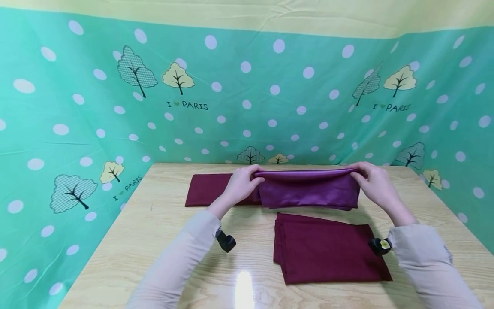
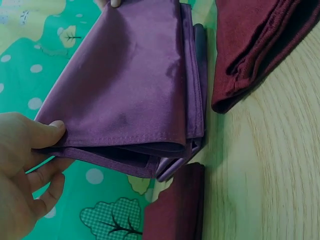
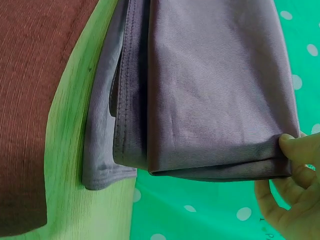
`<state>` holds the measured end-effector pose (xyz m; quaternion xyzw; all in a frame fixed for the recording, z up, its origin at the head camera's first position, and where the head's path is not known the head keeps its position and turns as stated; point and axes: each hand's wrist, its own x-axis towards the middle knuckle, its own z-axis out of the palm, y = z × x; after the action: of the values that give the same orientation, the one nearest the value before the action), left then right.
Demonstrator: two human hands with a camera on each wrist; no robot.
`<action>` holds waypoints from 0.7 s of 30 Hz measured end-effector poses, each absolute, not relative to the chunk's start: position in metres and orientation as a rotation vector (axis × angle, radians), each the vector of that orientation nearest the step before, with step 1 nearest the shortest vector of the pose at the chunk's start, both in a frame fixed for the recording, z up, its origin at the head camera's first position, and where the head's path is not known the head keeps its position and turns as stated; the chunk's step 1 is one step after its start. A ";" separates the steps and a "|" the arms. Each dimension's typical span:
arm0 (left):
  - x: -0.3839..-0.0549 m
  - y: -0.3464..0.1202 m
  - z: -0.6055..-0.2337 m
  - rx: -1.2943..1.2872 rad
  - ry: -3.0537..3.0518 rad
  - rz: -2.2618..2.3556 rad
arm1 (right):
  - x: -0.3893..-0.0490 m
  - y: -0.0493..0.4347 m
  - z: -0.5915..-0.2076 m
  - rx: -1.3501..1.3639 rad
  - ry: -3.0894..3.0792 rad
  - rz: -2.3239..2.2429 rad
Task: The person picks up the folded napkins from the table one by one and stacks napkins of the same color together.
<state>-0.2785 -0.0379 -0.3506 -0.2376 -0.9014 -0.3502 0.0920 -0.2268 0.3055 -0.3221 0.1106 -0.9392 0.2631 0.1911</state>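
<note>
Over the far part of the tabletop (image 1: 154,240), a folded purple cloth (image 1: 310,191) hangs between the hands, its long axis running left to right. The left hand (image 1: 242,184) pinches its upper left corner, the right hand (image 1: 373,184) its upper right; neither is nearer. A maroon cloth (image 1: 332,251) lies on the person's side of it. Lower-edge contact with the tabletop cannot be confirmed.

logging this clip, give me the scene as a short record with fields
left hand: pinches purple cloth at its upper left end
right hand: pinches its upper right end
purple cloth: folded, held up between both hands
rear maroon cloth: folded, partly hidden in head view
front maroon cloth: folded, lying on tabletop
tabletop: light wood
backdrop: green-and-yellow fabric, pale dots
</note>
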 end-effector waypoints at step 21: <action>-0.302 -0.015 -0.356 -0.687 -2.762 -1.161 | -0.236 0.323 -0.325 0.279 -2.688 0.673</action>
<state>-0.3022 -0.0152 -0.3560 -0.2233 -0.8981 -0.3774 0.0338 -0.2357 0.3227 -0.3251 0.0986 -0.9498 0.2379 0.1774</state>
